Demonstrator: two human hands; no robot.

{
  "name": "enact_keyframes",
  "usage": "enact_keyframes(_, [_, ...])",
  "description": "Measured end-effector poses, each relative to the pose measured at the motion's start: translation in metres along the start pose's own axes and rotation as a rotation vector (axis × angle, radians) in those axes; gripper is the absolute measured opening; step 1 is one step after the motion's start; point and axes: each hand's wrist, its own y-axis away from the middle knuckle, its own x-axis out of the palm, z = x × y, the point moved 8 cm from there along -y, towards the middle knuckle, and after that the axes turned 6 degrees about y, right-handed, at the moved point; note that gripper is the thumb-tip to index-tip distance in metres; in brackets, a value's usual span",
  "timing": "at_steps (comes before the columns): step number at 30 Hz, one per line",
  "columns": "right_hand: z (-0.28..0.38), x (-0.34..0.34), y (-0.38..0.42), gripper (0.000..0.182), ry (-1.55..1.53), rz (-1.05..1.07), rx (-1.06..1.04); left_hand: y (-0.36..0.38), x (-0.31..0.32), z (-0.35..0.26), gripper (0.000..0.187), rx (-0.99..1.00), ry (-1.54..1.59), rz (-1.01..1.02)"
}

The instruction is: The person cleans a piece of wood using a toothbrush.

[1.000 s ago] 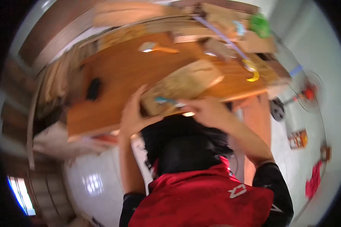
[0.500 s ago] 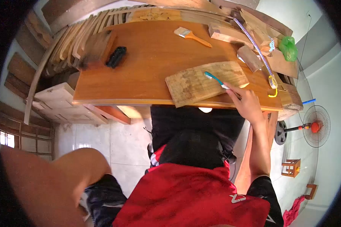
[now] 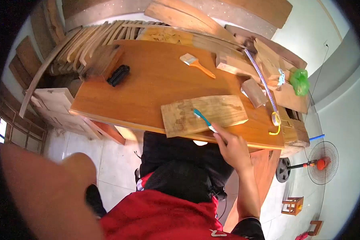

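Observation:
My right hand [image 3: 234, 150] is closed around the handle of a teal and white toothbrush [image 3: 204, 119]. Its bristled head is over the face of a wooden board [image 3: 224, 110]; whether the bristles touch the wood cannot be made out. The board, with darker stains toward its left end, lies at the front edge of a brown table [image 3: 148, 88], its near left corner at that edge. Of my left side only the bent arm, large and blurred at lower left, shows; the hand is outside the picture.
On the table lie a paintbrush [image 3: 198, 65], a black brush-like object [image 3: 118, 75], a small wood block [image 3: 253, 93] and an extended tape measure [image 3: 275, 118]. Timber pieces [image 3: 236, 66] and a green plastic bag [image 3: 299, 82] are at right. A fan [image 3: 323, 163] stands beyond.
The camera view has shifted, so the table sits lower in the picture. The toothbrush head has moved a little left along the board. My left arm has shifted as well.

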Motion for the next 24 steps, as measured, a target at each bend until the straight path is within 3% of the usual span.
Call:
enact_keyframes(1, [0.005, -0.002, -0.009, 0.033, -0.047, -0.006, -0.046, 0.004, 0.005, 0.000, 0.108, 0.008, -0.013, -0.014])
enact_keyframes(4, [-0.068, -0.012, -0.025, 0.035, -0.004, -0.109, 0.248, 0.032, 0.034, 0.025, 0.111, -0.122, -0.044, -0.034])
enact_keyframes(7, [-0.047, 0.005, -0.013, 0.035, 0.073, -0.053, 0.018, 0.108, 0.107, 0.087, 0.116, -0.625, 0.052, 0.191])
enact_keyframes(8, [-0.031, 0.021, -0.010, 0.035, -0.119, -0.074, -0.029, 0.141, 0.130, 0.104, 0.120, -0.818, 0.089, 0.293])
enact_keyframes(10, [-0.012, 0.005, -0.008, 0.033, -0.223, -0.082, -0.068, 0.192, 0.152, 0.105, 0.124, -0.887, 0.127, 0.467])
enact_keyframes(13, [-0.064, -0.004, -0.028, 0.031, 0.086, -0.153, 0.192, 0.217, 0.168, 0.106, 0.125, -0.924, 0.176, 0.535])
enact_keyframes(18, [0.017, 0.028, -0.007, 0.031, -0.089, -0.123, -0.193, 0.223, 0.165, 0.107, 0.117, -1.026, 0.145, 0.518])
enact_keyframes(20, [0.017, 0.015, -0.008, 0.029, -0.049, -0.112, -0.167, 0.223, 0.166, 0.110, 0.112, -1.026, 0.163, 0.520])
enact_keyframes(23, [-0.059, 0.011, -0.037, 0.030, 0.207, -0.180, 0.229, 0.228, 0.164, 0.102, 0.111, -1.070, 0.186, 0.500])
enact_keyframes(24, [-0.046, 0.013, -0.031, 0.029, 0.215, -0.146, 0.181, 0.232, 0.163, 0.101, 0.111, -1.078, 0.189, 0.481])
